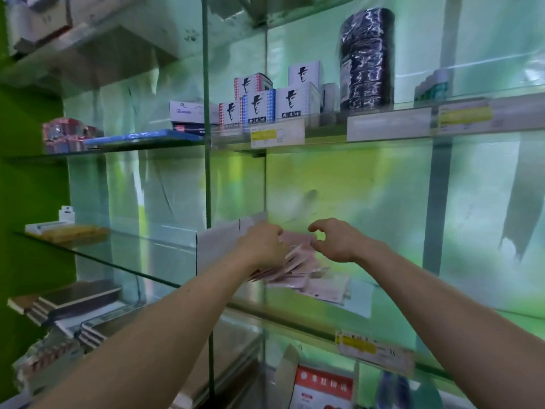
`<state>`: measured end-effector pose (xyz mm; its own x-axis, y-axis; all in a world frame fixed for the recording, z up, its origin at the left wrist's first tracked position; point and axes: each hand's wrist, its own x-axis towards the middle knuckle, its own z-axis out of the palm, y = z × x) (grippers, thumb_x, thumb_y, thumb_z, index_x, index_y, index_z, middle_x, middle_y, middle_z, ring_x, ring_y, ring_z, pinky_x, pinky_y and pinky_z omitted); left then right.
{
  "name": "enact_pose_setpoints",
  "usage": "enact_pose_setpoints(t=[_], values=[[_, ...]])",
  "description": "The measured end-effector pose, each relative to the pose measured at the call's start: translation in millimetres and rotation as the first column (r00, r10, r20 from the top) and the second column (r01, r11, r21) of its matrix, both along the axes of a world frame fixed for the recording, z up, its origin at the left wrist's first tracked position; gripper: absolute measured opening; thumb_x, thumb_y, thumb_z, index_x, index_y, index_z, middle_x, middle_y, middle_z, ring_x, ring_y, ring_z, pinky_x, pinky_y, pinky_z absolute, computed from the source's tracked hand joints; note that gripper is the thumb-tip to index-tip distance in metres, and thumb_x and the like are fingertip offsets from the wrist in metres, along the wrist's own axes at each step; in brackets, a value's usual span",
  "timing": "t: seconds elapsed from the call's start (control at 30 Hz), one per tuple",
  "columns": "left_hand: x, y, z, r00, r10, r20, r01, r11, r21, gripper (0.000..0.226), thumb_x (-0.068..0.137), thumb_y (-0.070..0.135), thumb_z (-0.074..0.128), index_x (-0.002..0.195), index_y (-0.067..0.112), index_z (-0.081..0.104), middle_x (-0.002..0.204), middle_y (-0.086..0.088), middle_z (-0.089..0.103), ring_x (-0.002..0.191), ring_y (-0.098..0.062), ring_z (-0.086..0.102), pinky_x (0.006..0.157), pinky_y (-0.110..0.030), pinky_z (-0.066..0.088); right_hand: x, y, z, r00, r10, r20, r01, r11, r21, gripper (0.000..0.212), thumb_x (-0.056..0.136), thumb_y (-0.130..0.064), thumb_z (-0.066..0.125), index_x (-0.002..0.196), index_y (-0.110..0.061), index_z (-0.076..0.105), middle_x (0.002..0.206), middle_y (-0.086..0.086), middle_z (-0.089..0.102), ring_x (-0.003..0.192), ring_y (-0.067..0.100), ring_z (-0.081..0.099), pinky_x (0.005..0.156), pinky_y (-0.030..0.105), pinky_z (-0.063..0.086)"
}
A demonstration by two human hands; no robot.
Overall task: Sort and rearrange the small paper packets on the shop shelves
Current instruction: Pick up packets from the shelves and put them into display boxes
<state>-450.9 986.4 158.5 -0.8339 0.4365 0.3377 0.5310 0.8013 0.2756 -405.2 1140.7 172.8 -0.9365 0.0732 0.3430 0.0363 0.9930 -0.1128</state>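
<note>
Because the paper packets [296, 261] are thin, flat and pale pink, we judge them very light and easy to bend, and their smooth faces probably slide on each other. They are on the left part of the middle glass shelf [392, 302], just beside an open white carton [216, 246]. Some lie flat in a loose heap on the glass. The others spread like a fan from under our left grip [262, 246], which holds this bundle, though its fingers are hidden behind the back of the hand. Our right grip [334, 240] hovers just to the right of the bundle, with thumb and first finger curved toward each other. The edge of one packet is close to this gap, but we cannot tell if the fingers really pinch it or hold nothing.

In our judgement the best hold is across a squared stack, thumb on one face and fingers on the other, with gentle pressure only. Hard pressing would crease the paper, and a weak hold would let the fan slip apart. A single packet lying flat on glass may be difficult to lift, so sliding it to the shelf's front edge should help.
</note>
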Motion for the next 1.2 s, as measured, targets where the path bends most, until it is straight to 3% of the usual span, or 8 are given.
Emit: enact_pose_setpoints(t=[0.13,0.2,0.3,0.5,0.73,0.97,1.07,1.2], values=[[-17.9,6.1,0.6,0.989,-0.057,0.140,0.033,0.986,0.165,0.024,0.097,0.017,0.042,0.076,0.024,0.052,0.094,-0.007,0.053,0.091,-0.019,0.047,0.076,-0.028,0.039,-28.7,7.1,-4.4,1.000,-0.023,0.021,0.023,1.000,-0.011,0.044,0.097,-0.018,0.045,0.141,-0.018,0.043,0.147,0.005,0.041,0.132,0.027,0.040,0.106,0.031,0.033],[-22.9,7.1,2.5,0.979,-0.091,0.180,0.059,0.983,0.177,0.025,0.099,0.016,0.040,0.103,0.013,0.064,0.113,-0.014,0.059,0.101,-0.020,0.051,0.089,-0.030,0.041,-39.9,8.9,-3.0,0.999,-0.028,0.042,0.029,0.999,-0.037,0.045,0.096,-0.017,0.046,0.141,-0.017,0.042,0.148,0.005,0.041,0.133,0.027,0.038,0.108,0.032,0.033],[-29.8,6.8,4.6,0.982,-0.122,0.145,0.091,0.975,0.201,0.040,0.100,0.016,0.039,0.139,0.007,0.046,0.142,-0.010,0.049,0.127,-0.024,0.047,0.099,-0.025,0.035,-55.1,9.3,-1.0,0.997,-0.032,0.077,0.036,0.998,-0.052,0.048,0.094,-0.010,0.046,0.142,-0.013,0.040,0.150,0.005,0.038,0.136,0.023,0.036,0.109,0.029,0.032],[-50.4,-0.2,1.5,0.988,-0.149,0.039,0.142,0.980,0.141,0.043,0.099,0.016,0.041,0.141,0.009,0.043,0.143,-0.011,0.046,0.129,-0.024,0.046,0.099,-0.025,0.037,-89.1,9.6,-21.0,0.987,-0.152,0.045,0.151,0.988,0.022,0.035,0.091,-0.009,0.044,0.125,-0.010,0.056,0.130,0.010,0.057,0.118,0.029,0.054,0.095,0.035,0.047],[-81.2,-0.1,-19.0,0.987,-0.121,-0.105,0.112,0.990,-0.082,0.049,0.093,0.028,0.050,0.140,0.018,0.044,0.138,-0.010,0.052,0.125,-0.031,0.048,0.101,-0.041,0.042,-88.2,6.8,-30.3,0.965,-0.254,-0.060,0.259,0.960,0.103,0.023,0.088,-0.010,0.048,0.106,-0.009,0.063,0.114,0.012,0.058,0.104,0.031,0.060,0.077,0.029,0.041],[-76.5,13.6,-8.9,0.893,-0.097,-0.440,0.067,0.994,-0.084,0.058,0.088,0.031,0.054,0.141,0.020,0.035,0.142,-0.004,0.042,0.131,-0.026,0.035,0.100,-0.042,0.032,-53.2,6.0,1.6,0.954,-0.108,-0.280,0.177,0.955,0.236,0.022,0.093,-0.017,0.045,0.109,-0.015,0.059,0.112,0.009,0.061,0.099,0.033,0.061,0.080,0.035,0.044],[-70.8,19.4,-1.1,0.891,-0.017,-0.454,0.034,0.999,0.029,0.014,0.088,0.026,0.051,0.099,0.020,0.058,0.104,-0.008,0.065,0.103,-0.030,0.058,0.080,-0.036,0.039,-46.6,1.3,9.6,0.934,-0.035,-0.356,0.060,0.996,0.059,0.025,0.092,-0.018,0.048,0.114,-0.012,0.057,0.114,0.009,0.064,0.103,0.030,0.060,0.083,0.034,0.043],[-70.2,12.0,3.7,0.970,0.049,-0.239,0.034,0.943,0.331,0.027,0.092,0.029,0.051,0.069,0.015,0.045,0.078,-0.007,0.056,0.082,-0.031,0.057,0.063,-0.031,0.040,-49.7,0.3,8.9,0.930,-0.131,-0.343,-0.041,0.892,-0.450,0.056,0.086,-0.009,0.059,0.139,-0.009,0.040,0.122,0.010,0.061,0.100,0.033,0.064,0.089,0.043,0.051]])
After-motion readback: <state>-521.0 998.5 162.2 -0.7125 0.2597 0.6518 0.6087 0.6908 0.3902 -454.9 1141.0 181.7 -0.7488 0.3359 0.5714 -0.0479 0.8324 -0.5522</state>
